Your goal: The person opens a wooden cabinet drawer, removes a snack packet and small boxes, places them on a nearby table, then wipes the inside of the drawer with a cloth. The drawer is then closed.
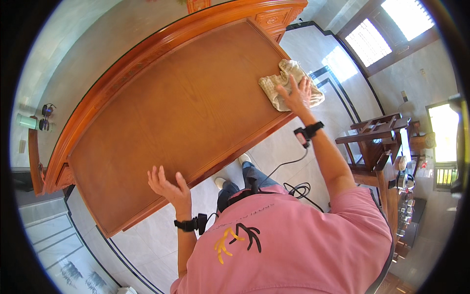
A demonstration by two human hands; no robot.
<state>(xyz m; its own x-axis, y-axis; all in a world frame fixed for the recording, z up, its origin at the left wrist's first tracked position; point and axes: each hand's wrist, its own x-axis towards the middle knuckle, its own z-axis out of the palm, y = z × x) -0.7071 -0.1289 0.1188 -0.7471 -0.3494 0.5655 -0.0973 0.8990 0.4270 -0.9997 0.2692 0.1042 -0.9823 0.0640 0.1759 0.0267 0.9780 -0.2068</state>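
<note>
My right hand [296, 94] lies spread on a crumpled beige checked cloth [273, 88], at the right end of a brown wooden tabletop [183, 99]. Part of the cloth reaches over the table's edge. Whether the fingers grip the cloth or only press on it, I cannot tell. Near the front edge at the lower left, my left hand [169, 186] is raised with its fingers apart and nothing in it. Both wrists wear black straps with small devices, and a cable runs from the right one.
Behind the tabletop runs a carved wooden ledge [110, 88]. Wooden stools [374, 137] are piled at the right, beside a wooden table bearing cups and other small items. A mint-green cylinder [27, 121] stands at the far left. A black cable [301, 189] hangs near my waist.
</note>
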